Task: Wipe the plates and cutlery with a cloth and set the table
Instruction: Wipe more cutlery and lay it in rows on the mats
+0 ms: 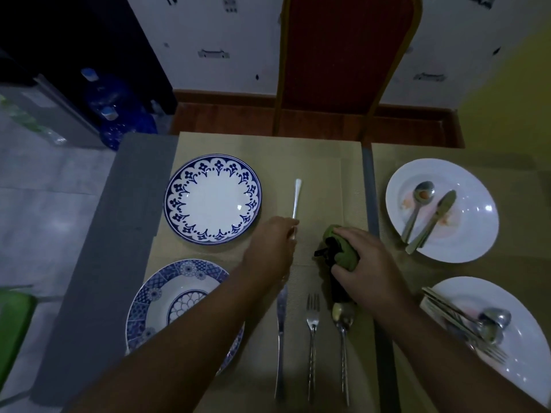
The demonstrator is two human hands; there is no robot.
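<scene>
My left hand (272, 245) pinches one end of a steel utensil (296, 198) that lies on the beige placemat (328, 174), its handle pointing away from me. My right hand (363, 263) grips a bunched green and black cloth (343, 248) on the mat. A blue-patterned plate (212, 198) sits left of the utensil. A second blue-patterned plate (167, 299) lies nearer me, partly under my left forearm. A knife (281, 338), a fork (312, 338) and a spoon (344, 338) lie side by side near the front edge.
Two white plates sit on the right: the far white plate (465, 234) bears a spoon and a knife with reddish smears, and the near white plate (524, 347) holds several utensils. A red chair (346, 64) stands across the table. Blue water bottles (116, 114) stand on the floor at left.
</scene>
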